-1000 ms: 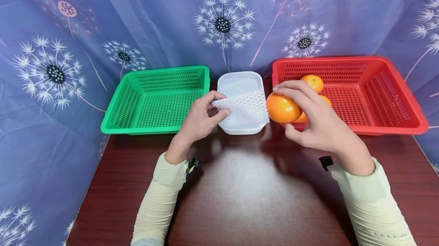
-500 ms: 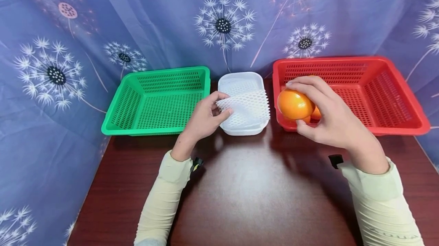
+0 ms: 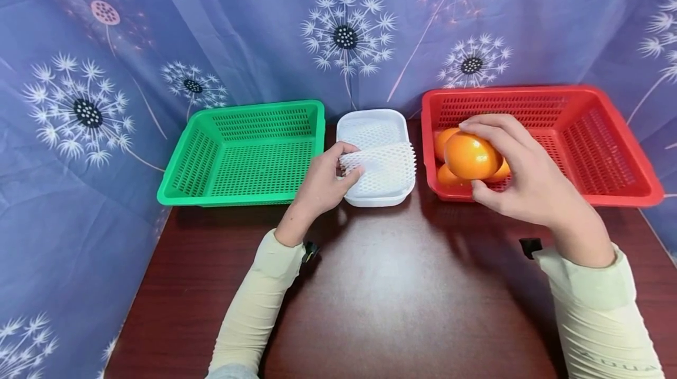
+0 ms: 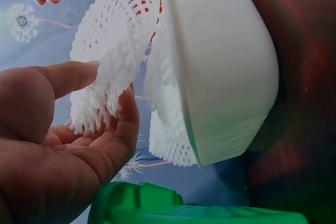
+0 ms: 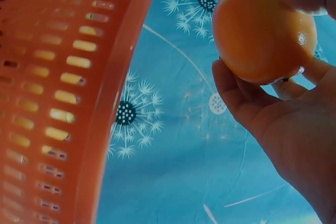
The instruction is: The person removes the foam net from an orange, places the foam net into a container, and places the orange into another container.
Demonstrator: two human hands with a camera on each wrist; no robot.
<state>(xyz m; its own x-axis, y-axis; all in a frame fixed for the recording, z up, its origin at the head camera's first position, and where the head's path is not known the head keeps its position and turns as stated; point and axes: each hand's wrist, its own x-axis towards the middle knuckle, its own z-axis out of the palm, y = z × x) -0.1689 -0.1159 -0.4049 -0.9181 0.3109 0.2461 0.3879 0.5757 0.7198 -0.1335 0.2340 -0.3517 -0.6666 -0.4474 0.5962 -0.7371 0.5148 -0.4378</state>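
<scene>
Over the white plastic container [image 3: 378, 200], my left hand [image 3: 324, 184] pinches one end of a white foam net sleeve [image 3: 382, 163] between thumb and fingers. The left wrist view shows the net sleeve [image 4: 113, 35] curving out from the fingers, its far end loose. More white netting [image 3: 370, 127] lies inside the container. My right hand [image 3: 523, 173] grips a shiny orange [image 3: 472, 157] above the left end of the red basket [image 3: 613, 200]. From the right wrist, the orange [image 5: 262, 32] sits between thumb and fingers, above the basket's rim. Several other oranges [image 3: 447, 143] rest below, partly covered.
At left stands a green slotted basket [image 3: 238, 200], close beside the white container. All three containers line the back of the dark red-brown table [image 3: 391, 291]. Behind them hangs a blue curtain [image 3: 254, 26] with dandelion prints.
My right hand has carried the orange rightward, from beside the net sleeve to over the red basket's oranges. The left hand has shifted slightly right, still pinching the sleeve.
</scene>
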